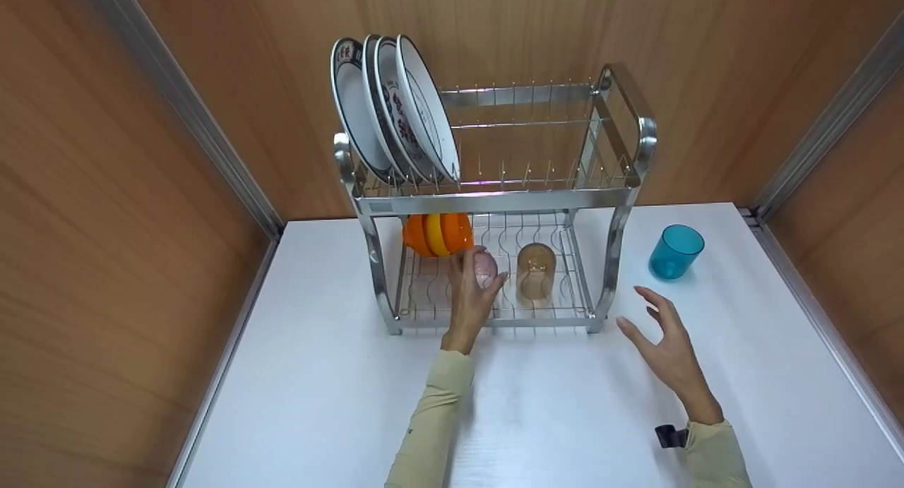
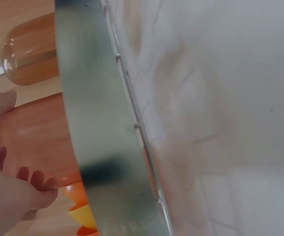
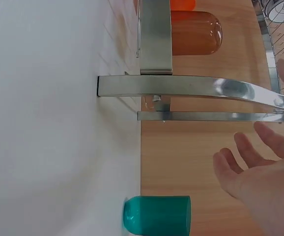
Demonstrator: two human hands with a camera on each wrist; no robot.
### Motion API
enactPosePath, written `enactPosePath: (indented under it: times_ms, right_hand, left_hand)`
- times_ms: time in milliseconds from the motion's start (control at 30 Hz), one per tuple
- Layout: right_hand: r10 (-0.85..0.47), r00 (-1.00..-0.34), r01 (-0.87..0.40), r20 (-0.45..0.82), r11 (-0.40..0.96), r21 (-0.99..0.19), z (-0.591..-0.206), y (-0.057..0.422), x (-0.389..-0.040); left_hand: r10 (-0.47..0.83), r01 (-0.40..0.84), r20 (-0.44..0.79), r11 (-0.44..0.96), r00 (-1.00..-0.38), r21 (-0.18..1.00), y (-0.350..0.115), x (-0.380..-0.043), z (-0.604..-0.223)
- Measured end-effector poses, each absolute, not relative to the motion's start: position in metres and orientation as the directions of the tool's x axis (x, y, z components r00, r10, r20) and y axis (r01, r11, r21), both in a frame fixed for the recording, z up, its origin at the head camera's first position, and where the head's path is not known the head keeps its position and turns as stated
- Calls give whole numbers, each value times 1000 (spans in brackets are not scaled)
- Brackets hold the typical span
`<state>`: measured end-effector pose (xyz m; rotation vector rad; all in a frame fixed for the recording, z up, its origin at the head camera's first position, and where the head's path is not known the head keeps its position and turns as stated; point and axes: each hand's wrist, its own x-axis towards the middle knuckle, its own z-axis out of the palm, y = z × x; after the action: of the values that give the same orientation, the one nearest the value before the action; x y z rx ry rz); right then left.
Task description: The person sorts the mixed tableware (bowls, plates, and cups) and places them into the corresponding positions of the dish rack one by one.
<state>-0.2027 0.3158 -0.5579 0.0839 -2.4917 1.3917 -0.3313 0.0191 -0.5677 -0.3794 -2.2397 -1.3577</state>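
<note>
My left hand [image 1: 470, 301] reaches into the lower tier of a metal dish rack [image 1: 494, 203] and holds a pink see-through glass [image 1: 486, 268] between thumb and fingers. In the left wrist view the fingers [image 2: 39, 184] lie along one side of this pink glass [image 2: 36, 135], the thumb at the other. An upside-down amber glass [image 1: 536, 272] stands to its right, and nested orange and yellow cups [image 1: 438, 234] lie behind to the left. My right hand [image 1: 667, 347], fingers spread and holding nothing, hovers right of the rack, nearest to a teal glass [image 1: 676, 253] on the table.
Several white plates with dark rims [image 1: 427, 114] stand on edge at the left of the rack's upper tier. The rack stands on a white table [image 1: 318, 375], close to a wooden back wall [image 1: 282, 121]. Wooden panels with metal edges flank the table.
</note>
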Motion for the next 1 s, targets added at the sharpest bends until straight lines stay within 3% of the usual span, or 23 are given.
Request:
enactPosePath:
  times_ms: [1000]
  right_hand:
    - [294,-934,-30,205,505,-863,-570,363,-239]
  left_hand:
    - [9,440,501,492,-865,751,16,-347,-577]
